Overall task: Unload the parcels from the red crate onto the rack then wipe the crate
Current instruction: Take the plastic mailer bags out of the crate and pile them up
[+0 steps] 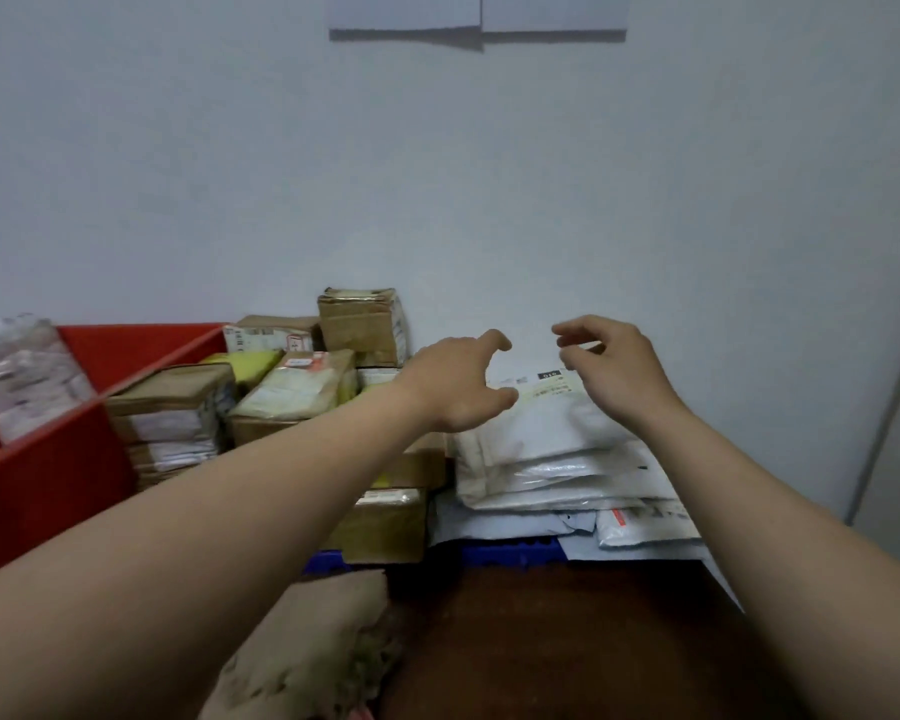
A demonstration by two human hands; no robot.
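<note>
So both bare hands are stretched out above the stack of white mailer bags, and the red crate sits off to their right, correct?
Not quite: the red crate sits to their left, beyond the cardboard boxes, as the head view shows. The rest holds: the left hand and right hand are above the white mailer bags.

Faces a plain pale grey painted wall (230, 174), matte and bare across most of the view. Carries two white rectangular paper sheets (404, 10) side by side at the top edge, with a thin dark shadow just beneath. Meets a narrow grey vertical strip (892, 410) at far right, slanting; door frame or corner trim, cannot tell. Lit dimly and evenly, cool in tone.
</note>
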